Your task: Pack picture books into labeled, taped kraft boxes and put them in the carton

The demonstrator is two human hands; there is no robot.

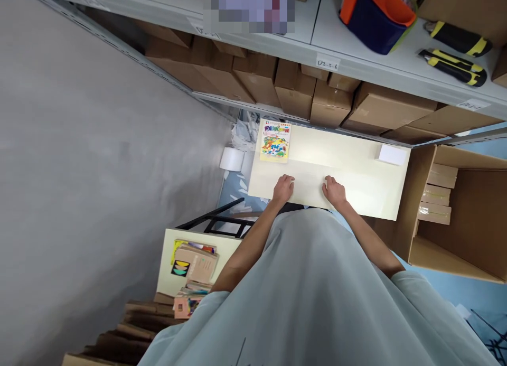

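Note:
My left hand (283,188) and my right hand (335,190) rest side by side on the near part of a cream table (356,189). The fingers of both hands are curled in. A faint pale flat shape (310,184), almost the table's colour, lies between them; its edges seem to be pinched, though I cannot make it out clearly. A colourful picture book (275,140) lies flat at the table's far left corner, beyond my left hand. A small white box (392,155) sits at the far right corner.
Metal shelves (328,65) packed with brown cartons rise behind the table; utility knives (453,65) and an orange-blue holder (374,17) lie on an upper shelf. An open carton (459,218) stands right. A low table with stacked books (194,265) stands left, near a white roll (232,159).

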